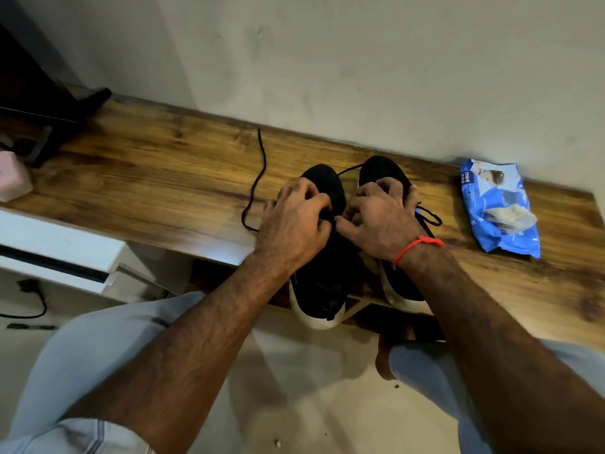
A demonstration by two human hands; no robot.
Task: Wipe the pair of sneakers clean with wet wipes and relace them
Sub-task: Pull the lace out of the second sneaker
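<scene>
Two black sneakers with white soles stand side by side on the wooden table (147,178), heels toward me. My left hand (294,221) lies over the left sneaker (322,276) with curled fingers pinching its black lace (258,178), which trails off to the left across the wood. My right hand (379,217), with a red thread on its wrist, reaches across the right sneaker (383,168) and pinches the lace near the left shoe's tongue. A lace loop (430,217) shows at the right sneaker's side.
A blue pack of wet wipes (501,208) lies open on the table's right, a wipe sticking out. Dark objects (49,103) and a pink item (13,178) sit at the far left. A wall runs behind the table. My knees are below its front edge.
</scene>
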